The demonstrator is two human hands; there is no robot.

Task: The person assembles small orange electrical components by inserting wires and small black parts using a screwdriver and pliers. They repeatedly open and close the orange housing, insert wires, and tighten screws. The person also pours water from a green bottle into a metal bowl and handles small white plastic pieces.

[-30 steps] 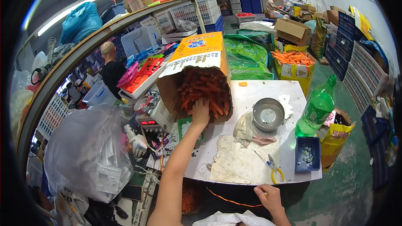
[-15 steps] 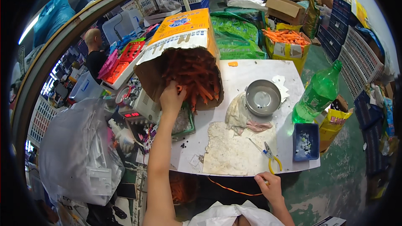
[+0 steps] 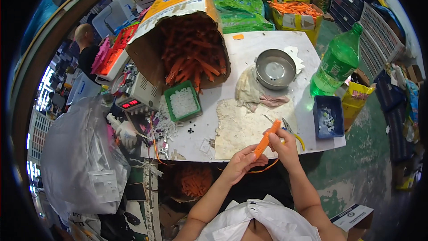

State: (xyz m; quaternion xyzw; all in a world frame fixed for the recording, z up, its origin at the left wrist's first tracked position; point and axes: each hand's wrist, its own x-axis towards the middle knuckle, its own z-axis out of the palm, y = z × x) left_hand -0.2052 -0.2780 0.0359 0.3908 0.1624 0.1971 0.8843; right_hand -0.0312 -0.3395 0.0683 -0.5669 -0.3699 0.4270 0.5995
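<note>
Both my hands meet over the near edge of the white table (image 3: 183, 145). My left hand (image 3: 243, 164) grips the lower end of a long orange plastic piece (image 3: 266, 142), which is tilted up to the right. The fingers of my right hand (image 3: 285, 148) are closed at its upper part; a bit of yellow shows there, too small to make out. A red-and-yellow twisted wire (image 3: 263, 169) runs beneath my hands. Just beyond, pliers with yellow handles (image 3: 302, 143) lie partly hidden by my right hand, beside a worn beige sheet (image 3: 236, 127).
An open cardboard box (image 3: 145, 56) full of orange pieces lies tipped at the back left. Before it stands a green tray (image 3: 189, 115) of small white parts. A metal bowl (image 3: 275, 82), a rag (image 3: 246, 90), a green bottle (image 3: 334, 64) and a blue tray (image 3: 329, 134) stand rightward.
My left hand has come back from inside the cardboard box with an orange piece. My right hand has risen from the table edge to meet it. The view has shifted.
</note>
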